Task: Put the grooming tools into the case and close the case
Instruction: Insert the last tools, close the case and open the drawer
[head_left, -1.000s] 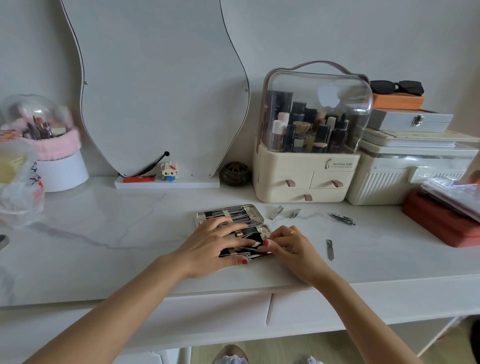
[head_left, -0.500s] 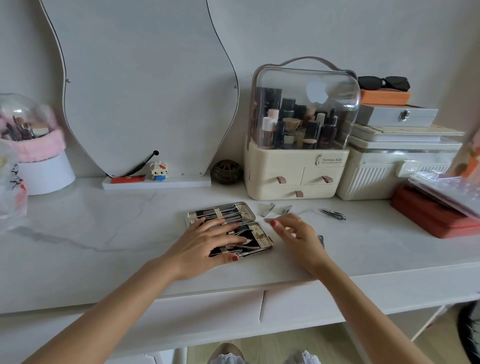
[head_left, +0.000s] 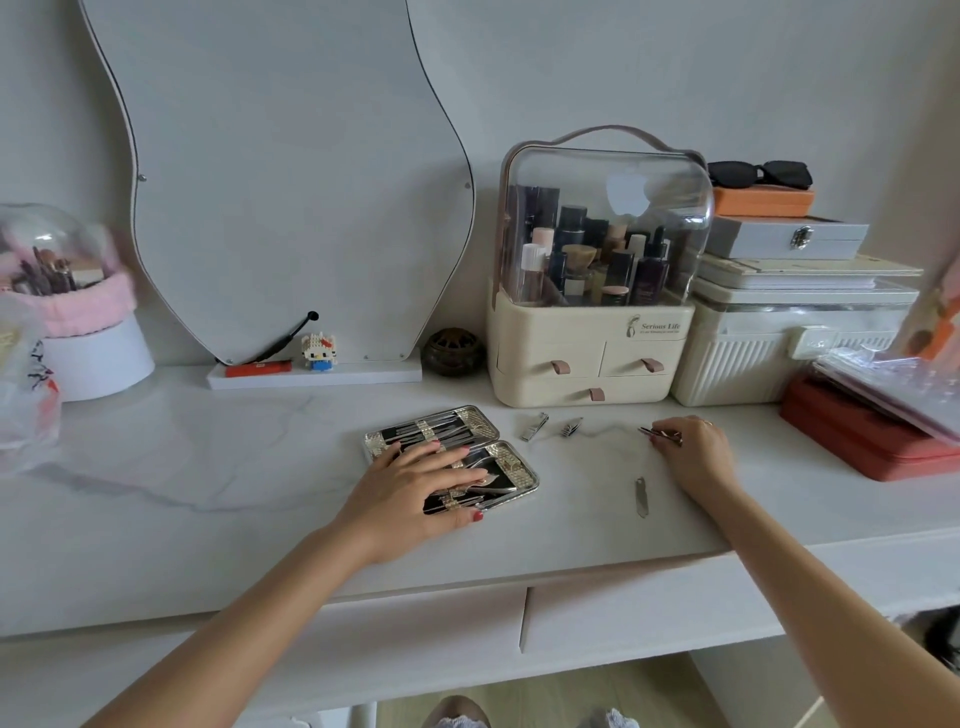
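Head view looks down on a white marble-patterned table (head_left: 208, 467). Just left of frame centre lies the grooming case (head_left: 449, 457), open flat with both halves facing up and metal tools strapped in rows. The left hand (head_left: 415, 480) rests across the nearer half, fingers straight and spread, pressing down on it without gripping anything. To the right of centre, the right hand (head_left: 693, 449) has its fingers curled around a slim metal tool (head_left: 657, 433), pinching it right at the tabletop; whether the tool has left the surface cannot be told. Between the case and that hand, two small nail clippers (head_left: 535, 427) lie near each other on the table, apart from both hands. A thin metal file (head_left: 641, 496) lies alone, lower in the frame, below the right hand. Behind, at upper centre-right, stands a cream cosmetics organiser (head_left: 587, 353) with a clear dome, and a red box (head_left: 862, 441) sits at the right edge.
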